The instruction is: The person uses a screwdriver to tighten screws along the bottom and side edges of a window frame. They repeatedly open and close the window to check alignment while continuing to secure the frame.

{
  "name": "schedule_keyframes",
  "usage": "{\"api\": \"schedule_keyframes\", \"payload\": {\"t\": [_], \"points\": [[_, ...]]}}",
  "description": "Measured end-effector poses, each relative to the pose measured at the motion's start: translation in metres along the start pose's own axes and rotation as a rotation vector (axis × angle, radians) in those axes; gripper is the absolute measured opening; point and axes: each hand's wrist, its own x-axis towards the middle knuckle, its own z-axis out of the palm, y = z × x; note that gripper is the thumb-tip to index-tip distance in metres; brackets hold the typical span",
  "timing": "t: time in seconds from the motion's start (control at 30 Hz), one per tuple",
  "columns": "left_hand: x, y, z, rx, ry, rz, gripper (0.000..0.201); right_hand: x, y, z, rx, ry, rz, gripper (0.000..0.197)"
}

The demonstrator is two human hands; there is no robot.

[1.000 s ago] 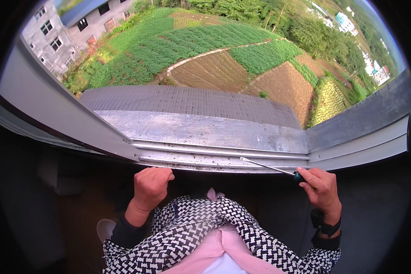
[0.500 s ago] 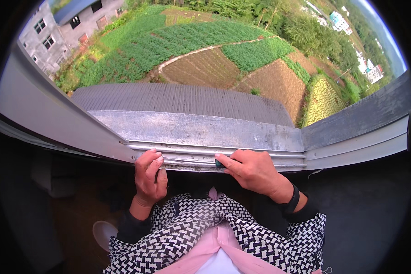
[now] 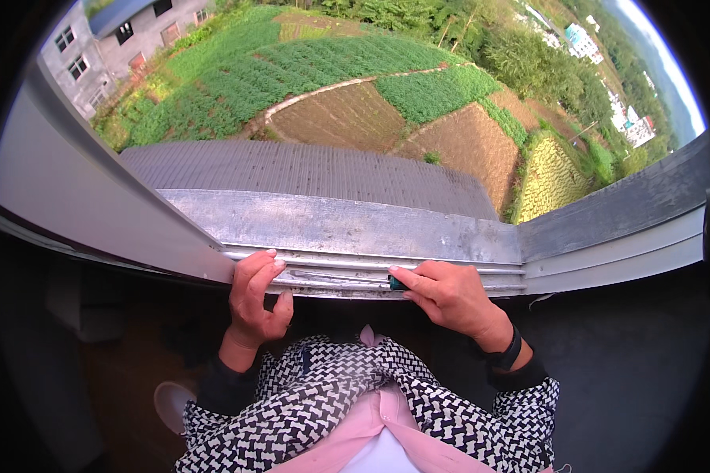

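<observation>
One screwdriver (image 3: 395, 281), dark green at the handle, lies along the window track (image 3: 485, 270), its thin metal shaft pointing left between the rails. Whether the tip bears on metal or on dark debris cannot be told at this scale.

The right hand (image 3: 450, 296), at the near edge of the track, has its fingers closed around the handle. The left hand (image 3: 259, 296) is at the left end of the track, its fingers bent over the near rail, thumb spread clear of them; no held object is visible, and contact with the shaft cannot be confirmed.

CAUTION: The shaft points toward the left hand. Should the tip skid under hard leftward pressure, it could strike those fingers.

CAUTION: A steep shaft angle could scratch the rails.

CAUTION: Beyond the track lie a ledge (image 3: 331, 217), then a corrugated roof (image 3: 308, 169). A loosened grip or an outward flick could send the tool or grit over that side.

Left of the track stands the window sash (image 3: 110, 189); if it slid rightward, it could pinch the left hand. Right of the track rises the frame (image 3: 607, 264).
</observation>
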Motion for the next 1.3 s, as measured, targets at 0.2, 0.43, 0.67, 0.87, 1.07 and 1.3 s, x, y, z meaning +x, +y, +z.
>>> {"api": "schedule_keyframes", "payload": {"t": [0.2,0.43,0.67,0.87,1.07,1.3], "points": [[0.001,0.0,-0.001,-0.033,0.017,0.004,0.044,-0.075,0.02,-0.059,-0.04,-0.07,0.253,0.042],[-0.003,-0.004,-0.002,-0.069,-0.005,0.001,0.046,-0.052,0.013,-0.059,-0.038,-0.095,0.29,0.041],[0.002,-0.002,-0.005,-0.044,-0.028,0.0,0.049,-0.057,0.003,-0.036,-0.065,-0.03,0.182,0.045],[0.004,-0.002,-0.006,-0.076,-0.062,-0.003,0.05,-0.092,0.009,-0.061,-0.172,-0.027,0.342,0.045],[0.002,-0.001,-0.006,-0.067,-0.047,0.001,0.05,-0.017,-0.023,0.008,-0.027,-0.06,0.006,0.046],[0.005,0.001,-0.005,-0.085,-0.038,-0.011,0.051,-0.083,-0.012,-0.061,-0.2,-0.031,0.239,0.045]]}}
